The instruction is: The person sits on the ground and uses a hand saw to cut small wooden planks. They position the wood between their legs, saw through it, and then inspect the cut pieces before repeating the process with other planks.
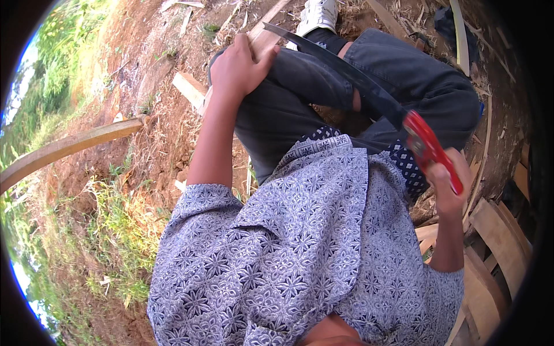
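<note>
My right hand (450, 179) is closed round the red handle of a handsaw (366, 83). The saw's long dark blade slants up and left across my legs, narrowing to its tip near a wooden strip (264, 40). Over that strip my left hand (242, 68) lies closed, thumb on the near side, pressing it by my bent knee. Whether the blade touches the wood I cannot tell. The strip runs upward out of view past my hand, and part of it is hidden beneath the palm.
A pale wood block (190, 87) pokes out left of my forearm. Farther left, a curved wooden beam (75, 149) rests on the dirt slope. Several boards (499, 230) are piled at the lower right. My white shoe (318, 14) is at the top, among wood shavings.
</note>
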A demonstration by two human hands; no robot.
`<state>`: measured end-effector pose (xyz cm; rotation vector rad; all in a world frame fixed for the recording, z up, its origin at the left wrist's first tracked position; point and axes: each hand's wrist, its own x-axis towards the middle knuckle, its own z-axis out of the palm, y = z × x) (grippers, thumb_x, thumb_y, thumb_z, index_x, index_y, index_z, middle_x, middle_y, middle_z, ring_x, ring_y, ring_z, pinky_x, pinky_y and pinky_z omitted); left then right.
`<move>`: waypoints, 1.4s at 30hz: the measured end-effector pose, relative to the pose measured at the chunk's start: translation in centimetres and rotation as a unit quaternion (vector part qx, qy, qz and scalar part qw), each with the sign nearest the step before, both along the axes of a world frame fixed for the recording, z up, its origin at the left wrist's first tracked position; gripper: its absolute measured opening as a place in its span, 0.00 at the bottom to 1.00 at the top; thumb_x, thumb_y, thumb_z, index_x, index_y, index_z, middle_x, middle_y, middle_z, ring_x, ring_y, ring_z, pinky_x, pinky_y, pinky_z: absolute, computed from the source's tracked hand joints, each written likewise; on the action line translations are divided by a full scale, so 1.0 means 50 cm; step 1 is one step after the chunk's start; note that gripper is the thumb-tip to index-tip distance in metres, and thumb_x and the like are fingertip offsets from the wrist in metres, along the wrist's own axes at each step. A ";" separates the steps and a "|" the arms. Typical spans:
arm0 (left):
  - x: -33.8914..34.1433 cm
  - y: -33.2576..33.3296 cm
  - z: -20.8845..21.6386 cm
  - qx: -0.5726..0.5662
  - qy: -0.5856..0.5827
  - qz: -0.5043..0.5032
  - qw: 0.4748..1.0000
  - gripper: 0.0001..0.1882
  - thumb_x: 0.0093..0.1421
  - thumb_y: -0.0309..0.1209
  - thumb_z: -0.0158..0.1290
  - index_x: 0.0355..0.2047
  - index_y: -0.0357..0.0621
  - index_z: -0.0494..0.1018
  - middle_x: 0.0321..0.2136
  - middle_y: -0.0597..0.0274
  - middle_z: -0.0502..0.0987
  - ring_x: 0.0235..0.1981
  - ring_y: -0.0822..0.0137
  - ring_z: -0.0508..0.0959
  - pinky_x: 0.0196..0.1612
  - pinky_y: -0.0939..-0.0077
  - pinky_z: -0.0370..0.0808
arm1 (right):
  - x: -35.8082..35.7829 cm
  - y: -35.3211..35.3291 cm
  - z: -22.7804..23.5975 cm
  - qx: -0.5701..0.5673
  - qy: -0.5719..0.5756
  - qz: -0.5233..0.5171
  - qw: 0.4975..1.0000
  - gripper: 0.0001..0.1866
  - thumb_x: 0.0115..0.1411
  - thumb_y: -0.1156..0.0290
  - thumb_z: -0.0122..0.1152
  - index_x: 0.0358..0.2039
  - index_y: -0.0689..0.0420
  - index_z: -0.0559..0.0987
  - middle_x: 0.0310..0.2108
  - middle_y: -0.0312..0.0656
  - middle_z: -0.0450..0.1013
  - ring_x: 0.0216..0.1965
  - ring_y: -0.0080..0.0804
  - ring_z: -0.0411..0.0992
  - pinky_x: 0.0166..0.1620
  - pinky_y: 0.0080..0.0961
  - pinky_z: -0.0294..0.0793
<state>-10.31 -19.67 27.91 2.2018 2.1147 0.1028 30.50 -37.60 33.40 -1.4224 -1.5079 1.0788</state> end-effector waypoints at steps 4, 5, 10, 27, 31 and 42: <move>0.007 -0.009 0.002 0.001 0.001 0.000 1.000 0.35 0.62 0.66 0.50 0.38 0.41 0.68 0.34 0.40 0.81 0.40 0.38 0.82 0.43 0.46 0.76 | 0.026 -0.028 -0.011 -0.022 0.135 -0.055 0.989 0.20 0.67 0.54 0.62 0.32 0.61 0.77 0.23 0.32 0.68 0.23 0.16 0.64 0.28 0.17 0.60; 0.010 -0.012 0.002 0.002 0.007 0.000 1.000 0.34 0.62 0.65 0.51 0.38 0.41 0.68 0.34 0.40 0.81 0.40 0.38 0.82 0.43 0.46 0.76 | 0.010 -0.015 -0.024 -0.013 0.114 -0.059 0.992 0.20 0.68 0.54 0.61 0.32 0.61 0.77 0.23 0.32 0.68 0.23 0.16 0.63 0.28 0.17 0.60; 0.012 -0.014 -0.001 0.017 -0.004 -0.019 1.000 0.34 0.62 0.65 0.52 0.36 0.41 0.67 0.31 0.43 0.81 0.38 0.39 0.82 0.42 0.47 0.76 | -0.078 0.054 -0.082 0.011 0.095 -0.029 0.995 0.14 0.68 0.63 0.63 0.33 0.62 0.79 0.24 0.29 0.68 0.26 0.14 0.62 0.31 0.16 0.59; 0.009 -0.010 -0.008 0.016 -0.002 -0.024 1.000 0.35 0.63 0.65 0.51 0.37 0.39 0.67 0.33 0.41 0.81 0.39 0.38 0.82 0.43 0.46 0.76 | -0.106 0.056 -0.050 0.023 0.046 0.027 0.998 0.07 0.66 0.72 0.63 0.31 0.62 0.78 0.23 0.32 0.68 0.25 0.17 0.63 0.31 0.20 0.61; 0.006 -0.015 -0.001 -0.001 -0.007 -0.033 0.999 0.35 0.62 0.65 0.52 0.37 0.40 0.67 0.33 0.41 0.81 0.38 0.39 0.82 0.42 0.48 0.77 | -0.132 0.065 -0.036 0.047 0.052 0.038 0.997 0.08 0.65 0.72 0.64 0.31 0.62 0.78 0.22 0.33 0.67 0.25 0.18 0.64 0.30 0.20 0.63; 0.024 -0.022 -0.018 0.019 0.011 -0.050 0.998 0.37 0.57 0.66 0.55 0.42 0.40 0.70 0.33 0.45 0.83 0.36 0.46 0.84 0.38 0.55 0.80 | -0.410 0.322 -0.143 0.151 0.098 0.004 0.984 0.16 0.64 0.62 0.67 0.26 0.60 0.75 0.21 0.50 0.72 0.21 0.47 0.69 0.26 0.33 0.67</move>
